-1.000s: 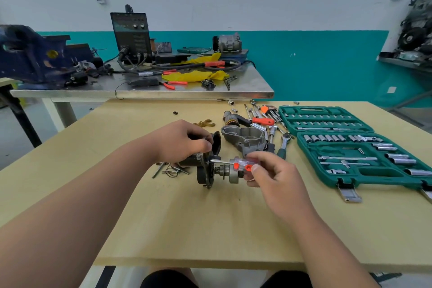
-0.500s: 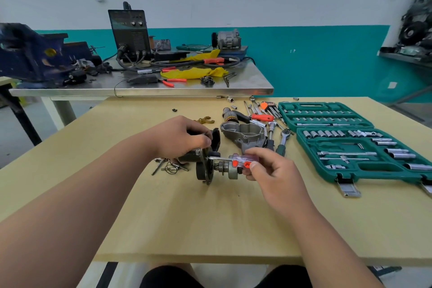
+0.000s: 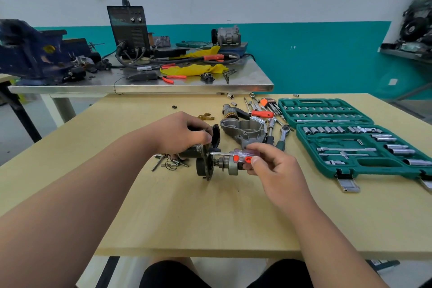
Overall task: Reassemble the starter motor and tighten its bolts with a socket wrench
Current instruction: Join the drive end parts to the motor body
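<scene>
The starter motor lies on its side on the wooden table, its dark plate and pinion gear shaft pointing right. My left hand grips the motor body from above. My right hand holds a small screwdriver with a clear and orange handle; its metal shaft points left and the tip meets the motor's plate. A grey cast housing lies just behind the motor. A ratchet wrench lies to the right of the housing.
An open green socket set case sits at the right. Loose bolts and clips lie left of the motor. Pliers, hex keys and sockets are scattered behind. A steel bench with a welder and vise stands beyond.
The motor and both hands stay in the same spot on the table. The screwdriver shaft has risen a little from the pinion shaft to the plate's upper part. My head has shifted slightly.
</scene>
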